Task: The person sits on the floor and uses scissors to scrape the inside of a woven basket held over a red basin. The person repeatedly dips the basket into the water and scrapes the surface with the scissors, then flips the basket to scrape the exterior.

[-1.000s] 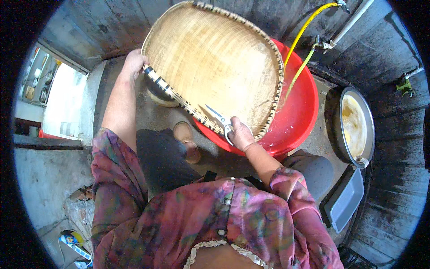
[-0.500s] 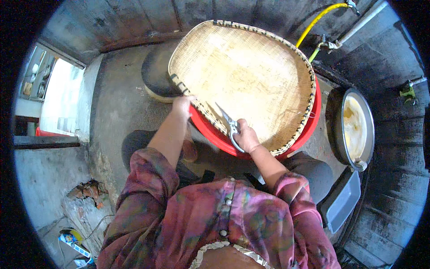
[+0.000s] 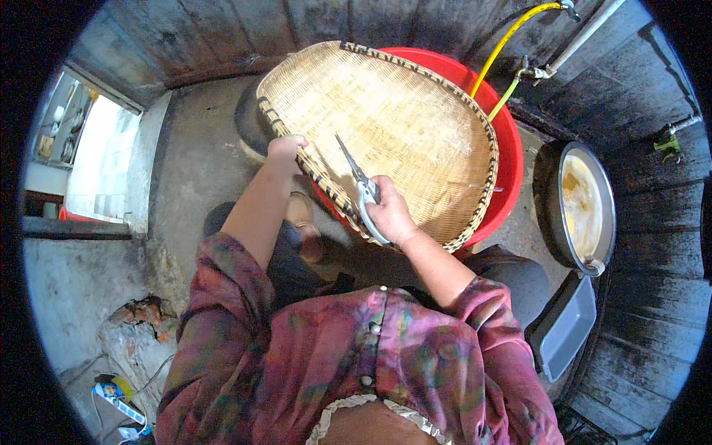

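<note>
From my end I have the left hand (image 3: pixel 285 147) left of centre in the frame, closed on the rim of a large woven tray (image 3: pixel 404 130). Its forearm (image 3: pixel 254 204) slants up and to the right from the purple sleeve (image 3: pixel 230 285); the hand tips over the bound edge, and I cannot make out the fingers tucked beneath it. The tray fills the upper middle of the frame, an oval with a dark-and-light wrapped rim, lying over a red basin (image 3: pixel 510 159) whose edge shows along the top and right of it. I cannot tell whether the two touch.

The right hand (image 3: pixel 393 213) sits just below the middle of the frame, wrapped around the handles of the scissors (image 3: pixel 362 178). I read its wrist as nearly in line with the forearm (image 3: pixel 439 268), which runs up and to the left from the lower right of centre. The blades point to the upper left, lying close together over the tray's inner surface, near its lower left edge; I cannot tell whether the tip meets the weave.

At the right of the frame I have a round metal pan (image 3: pixel 610 211) with pale, yellowish foamy liquid, and below it a grey rectangular tub (image 3: pixel 569 326). A yellow hose (image 3: pixel 512 30) curves down from the upper right toward the red basin
</note>
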Available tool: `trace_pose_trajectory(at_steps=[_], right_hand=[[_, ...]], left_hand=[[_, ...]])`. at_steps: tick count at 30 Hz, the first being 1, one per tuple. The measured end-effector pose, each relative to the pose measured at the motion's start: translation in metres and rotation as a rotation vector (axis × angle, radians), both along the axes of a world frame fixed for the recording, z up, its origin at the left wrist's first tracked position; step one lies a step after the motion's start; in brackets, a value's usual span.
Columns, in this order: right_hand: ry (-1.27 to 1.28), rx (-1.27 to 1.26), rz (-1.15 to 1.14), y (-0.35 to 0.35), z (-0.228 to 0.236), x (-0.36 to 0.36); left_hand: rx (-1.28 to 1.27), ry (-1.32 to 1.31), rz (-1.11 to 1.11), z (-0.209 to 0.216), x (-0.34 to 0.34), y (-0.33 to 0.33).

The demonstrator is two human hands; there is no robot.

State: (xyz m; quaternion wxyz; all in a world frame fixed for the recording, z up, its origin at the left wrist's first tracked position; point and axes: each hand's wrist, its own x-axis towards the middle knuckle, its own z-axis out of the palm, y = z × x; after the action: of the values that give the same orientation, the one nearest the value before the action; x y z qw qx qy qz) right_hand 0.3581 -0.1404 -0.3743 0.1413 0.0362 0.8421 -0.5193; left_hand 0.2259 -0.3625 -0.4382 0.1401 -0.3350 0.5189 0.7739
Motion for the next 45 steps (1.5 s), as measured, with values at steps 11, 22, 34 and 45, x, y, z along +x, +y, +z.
trace_pose_trajectory(at_steps=[11, 22, 34, 45], right_hand=[[0.031, -0.511, -0.026, 0.038, -0.032, 0.006], [-0.337, -0.566, -0.251, 0.083, -0.054, -0.014], [-0.151, -0.564, -0.176, 0.072, 0.02, -0.116], [-0.272, -0.91, -0.047, 0.052, 0.055, -0.149]], left_hand=[[-0.205, 0.397, 0.015, 0.084, 0.014, 0.019], [-0.253, 0.588, 0.031, 0.094, 0.008, 0.007], [-0.05, 0.769, -0.143, 0.142, 0.007, 0.021], [-0.152, 0.822, -0.18, 0.16, 0.017, 0.021]])
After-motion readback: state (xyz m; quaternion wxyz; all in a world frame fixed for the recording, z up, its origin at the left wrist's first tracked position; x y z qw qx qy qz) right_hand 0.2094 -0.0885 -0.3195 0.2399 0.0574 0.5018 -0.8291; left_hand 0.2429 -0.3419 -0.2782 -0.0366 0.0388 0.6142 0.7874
